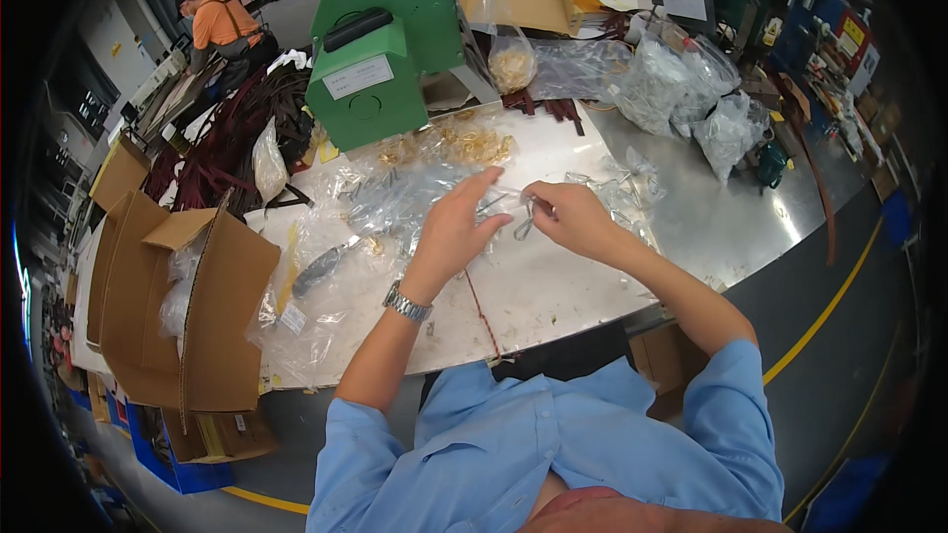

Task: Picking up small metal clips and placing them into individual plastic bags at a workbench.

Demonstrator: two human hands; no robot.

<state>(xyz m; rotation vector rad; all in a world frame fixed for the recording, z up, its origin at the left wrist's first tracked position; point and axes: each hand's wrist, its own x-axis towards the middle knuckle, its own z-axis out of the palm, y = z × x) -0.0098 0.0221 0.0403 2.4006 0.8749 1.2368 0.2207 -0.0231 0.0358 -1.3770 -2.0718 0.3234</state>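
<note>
In the middle of the table, my right hand [575, 222] is closed in a pinch around a small silvery metal clip [523, 228], which hangs below the fingertips. My left hand [460, 222] is just left of it, with thumb and fingers apart. A thin dark strip shows between the two hands, too small to name. Under and behind my left hand lies crumpled clear plastic bagging [400, 199]. Gold-coloured small parts [479, 145] in clear plastic lie farther back. Silvery metal pieces [620, 192] in clear bags are right of my right hand.
A green machine [370, 89] stands at the back. At left is an open cardboard box [229, 311]; dark red straps [212, 153] lie in a heap behind it. Filled plastic bags [657, 89] sit at back right. A co-worker in orange [219, 22] bends over at far left.
</note>
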